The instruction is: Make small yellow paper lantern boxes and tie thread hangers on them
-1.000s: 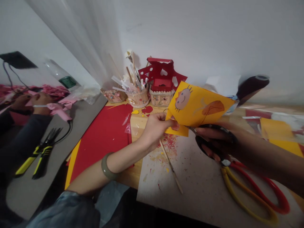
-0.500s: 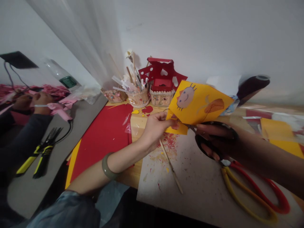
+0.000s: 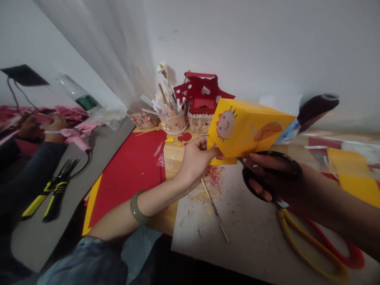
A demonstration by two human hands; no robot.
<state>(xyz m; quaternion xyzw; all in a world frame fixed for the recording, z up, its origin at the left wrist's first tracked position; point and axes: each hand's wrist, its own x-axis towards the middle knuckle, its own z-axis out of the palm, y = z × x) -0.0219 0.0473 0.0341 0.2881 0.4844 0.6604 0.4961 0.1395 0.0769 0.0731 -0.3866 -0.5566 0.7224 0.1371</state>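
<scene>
My left hand [image 3: 194,160] pinches the near left edge of a yellow paper box [image 3: 249,126]. A smiling face cutout [image 3: 226,124] with drawn hair and a brown-orange oval [image 3: 268,132] show on its sides. In my right hand [image 3: 267,176] are black-handled scissors [image 3: 285,160], with my fingers through the loops. The blades point left at the flap under the box; their tips are hidden by the paper. Just below my right hand lies a larger pair of scissors [image 3: 314,245] with one yellow and one red handle.
Behind stand decorated cups [image 3: 173,123] of pens and sticks and a red paper box [image 3: 203,95]. Red paper sheets [image 3: 130,174] lie left. A thin stick [image 3: 215,209] rests on the scrap-strewn board [image 3: 192,241]. Farther left, another person's hands [image 3: 44,124] work near a pink glue gun [image 3: 75,138] and pliers [image 3: 56,194].
The yellow box has turned and tilted, so its top face now shows. Both hands stay almost in place, still holding the box and the scissors.
</scene>
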